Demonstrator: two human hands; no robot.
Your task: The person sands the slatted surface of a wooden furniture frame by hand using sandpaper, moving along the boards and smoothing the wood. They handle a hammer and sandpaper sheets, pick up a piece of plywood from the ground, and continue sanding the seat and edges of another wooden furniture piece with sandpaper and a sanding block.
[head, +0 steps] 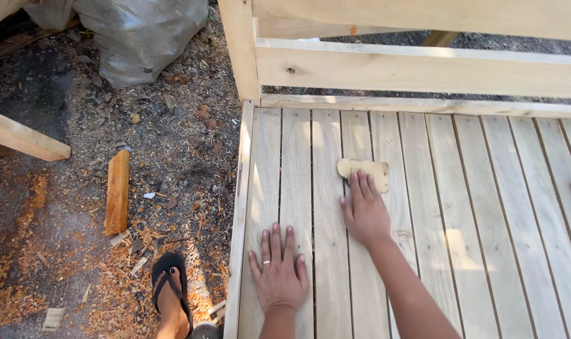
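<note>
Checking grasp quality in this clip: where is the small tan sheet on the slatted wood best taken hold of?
Probably by its far edge, coming from above. The tan sheet lies flat on the slats, and the right hand already presses its near edge with its fingertips. The left hand rests flat, apart from it.

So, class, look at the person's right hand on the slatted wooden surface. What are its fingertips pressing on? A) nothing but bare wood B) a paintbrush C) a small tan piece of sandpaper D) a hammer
C: the right hand reaches forward with its fingertips on a small tan piece of sandpaper lying on the wooden slats, while the left hand rests flat on bare wood nearer the edge.
</note>
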